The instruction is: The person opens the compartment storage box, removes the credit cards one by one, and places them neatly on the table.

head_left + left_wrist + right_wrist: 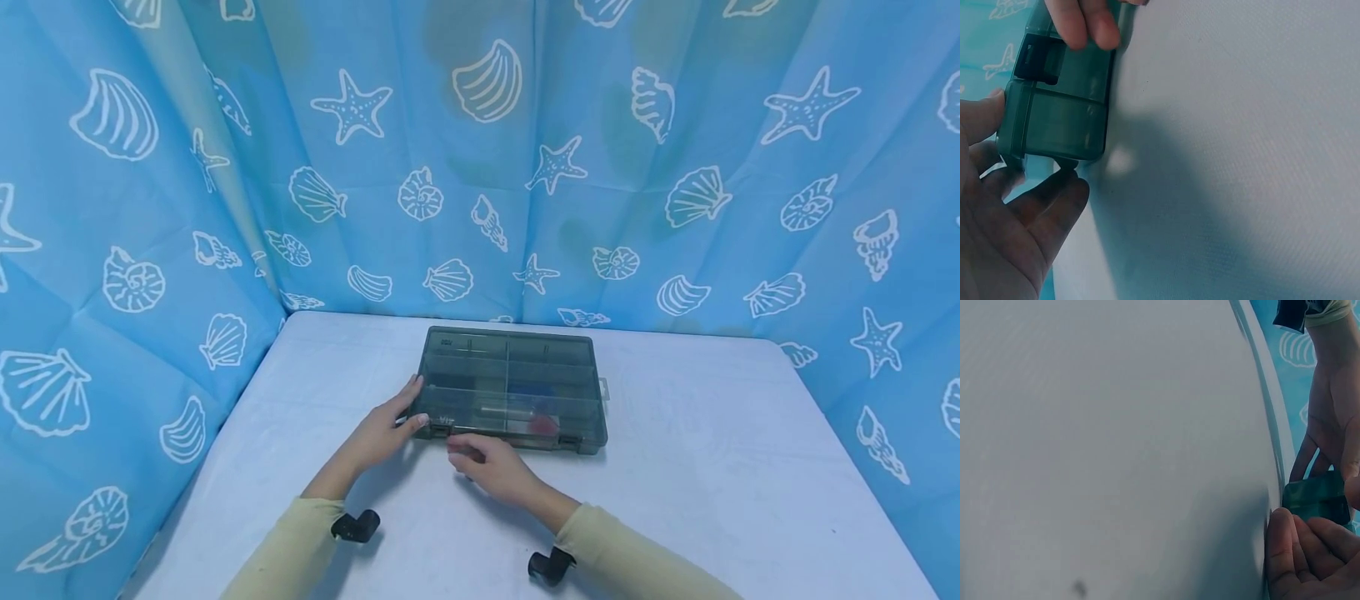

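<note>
The left hand [378, 437] holds the front left corner of the case [555, 346], thumb at the lid edge and fingers spread along the side wall. The right hand [498, 471] has its fingers loosely bent, with fingertips at the front wall just beside the left front latch [1040, 60]; no object is visible between them (contact with the latch itself cannot be confirmed). The step in hand appears to be steadying the case while working at its front edge. The next move probably calls for a firm left-hand brace and fingertip force on the latch — followed by equal attention to the right front latch [570, 442]. The lid is down. Through its tinted plastic, dividers mark out several compartments: a red item [543, 426] shows in the front row, right of the centre divider, and a blue item [534, 389] lies behind it; neither can be identified. A clear tab [604, 388] projects from the right side. The case lies flat toward the rear middle of the tabletop [712, 442], near the shell-print curtain [420, 100].
</note>
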`<state>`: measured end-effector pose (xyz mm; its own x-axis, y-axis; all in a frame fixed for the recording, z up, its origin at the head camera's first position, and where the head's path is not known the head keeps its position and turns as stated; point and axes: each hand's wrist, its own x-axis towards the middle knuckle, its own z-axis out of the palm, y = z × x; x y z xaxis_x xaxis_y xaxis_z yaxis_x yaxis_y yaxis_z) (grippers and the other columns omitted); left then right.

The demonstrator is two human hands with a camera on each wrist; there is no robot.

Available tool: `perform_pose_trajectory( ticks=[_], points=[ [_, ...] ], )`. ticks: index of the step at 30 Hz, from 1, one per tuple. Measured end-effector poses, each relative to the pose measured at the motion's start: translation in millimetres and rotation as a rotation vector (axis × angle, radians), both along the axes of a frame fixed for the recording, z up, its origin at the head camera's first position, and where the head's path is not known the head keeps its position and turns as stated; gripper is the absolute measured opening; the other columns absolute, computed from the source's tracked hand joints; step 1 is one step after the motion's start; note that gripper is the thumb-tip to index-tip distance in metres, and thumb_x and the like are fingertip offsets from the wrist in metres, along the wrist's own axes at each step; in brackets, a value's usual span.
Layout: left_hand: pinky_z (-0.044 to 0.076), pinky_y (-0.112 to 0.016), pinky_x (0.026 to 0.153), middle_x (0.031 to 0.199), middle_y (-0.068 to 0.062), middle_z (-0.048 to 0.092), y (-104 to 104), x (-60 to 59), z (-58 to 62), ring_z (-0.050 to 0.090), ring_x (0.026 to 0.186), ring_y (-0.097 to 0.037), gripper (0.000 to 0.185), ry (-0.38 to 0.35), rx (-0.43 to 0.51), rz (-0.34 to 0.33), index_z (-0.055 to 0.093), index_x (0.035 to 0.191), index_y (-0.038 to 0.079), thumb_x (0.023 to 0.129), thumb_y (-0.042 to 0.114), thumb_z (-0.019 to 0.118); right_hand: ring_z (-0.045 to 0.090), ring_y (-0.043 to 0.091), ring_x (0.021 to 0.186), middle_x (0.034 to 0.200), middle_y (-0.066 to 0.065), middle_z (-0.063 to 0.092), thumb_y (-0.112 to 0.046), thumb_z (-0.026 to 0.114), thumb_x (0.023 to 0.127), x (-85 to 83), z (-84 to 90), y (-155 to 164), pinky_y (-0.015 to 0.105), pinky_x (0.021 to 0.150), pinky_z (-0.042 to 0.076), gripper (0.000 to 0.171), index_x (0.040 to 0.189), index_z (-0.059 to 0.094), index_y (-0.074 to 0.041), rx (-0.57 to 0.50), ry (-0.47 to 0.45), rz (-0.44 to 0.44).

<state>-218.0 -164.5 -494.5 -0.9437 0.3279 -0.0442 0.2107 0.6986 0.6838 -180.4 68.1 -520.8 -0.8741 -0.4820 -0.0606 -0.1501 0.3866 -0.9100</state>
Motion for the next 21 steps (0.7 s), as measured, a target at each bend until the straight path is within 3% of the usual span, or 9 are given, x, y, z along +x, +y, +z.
perform_pose_trajectory(
  ticks=[6, 14, 21],
  points=[
    [0.027, -0.055, 0.122, 0.168, -0.014, 0.018, -1, -0.1, -1.9, 0.026, 0.151, -0.036, 0.069, 0.003, 0.005, -0.002, 0.021, 0.163, 0.010, 0.106, 0.028, 0.057, 0.072, 0.022, 0.096, 0.113, 0.013, 0.074, -0.030, 0.057, 0.106, 0.4, -0.4, -10, 0.032, 0.081, 0.061, 0.042, 0.132, 0.065, 0.002, -0.054, -0.034, -0.042],
    [0.026, -0.056, 0.123, 0.167, -0.015, 0.018, -1, -0.7, -4.5, 0.025, 0.151, -0.036, 0.069, 0.010, 0.010, 0.003, 0.022, 0.162, 0.010, 0.106, 0.028, 0.058, 0.075, 0.028, 0.087, 0.095, 0.019, 0.075, -0.030, 0.055, 0.107, 0.2, -1.3, -27, 0.033, 0.078, 0.064, 0.042, 0.111, 0.073, 0.009, -0.220, -0.198, -0.174],
    [0.026, -0.055, 0.123, 0.167, -0.015, 0.019, -1, 0.8, -1.9, 0.025, 0.151, -0.036, 0.070, 0.005, 0.022, 0.003, 0.023, 0.162, 0.010, 0.105, 0.028, 0.059, 0.076, 0.031, 0.091, 0.100, 0.027, 0.074, -0.034, 0.054, 0.107, 2.1, -2.7, -36, 0.038, 0.081, 0.064, 0.052, 0.112, 0.069, 0.015, -0.377, -0.316, -0.264]
  ],
)
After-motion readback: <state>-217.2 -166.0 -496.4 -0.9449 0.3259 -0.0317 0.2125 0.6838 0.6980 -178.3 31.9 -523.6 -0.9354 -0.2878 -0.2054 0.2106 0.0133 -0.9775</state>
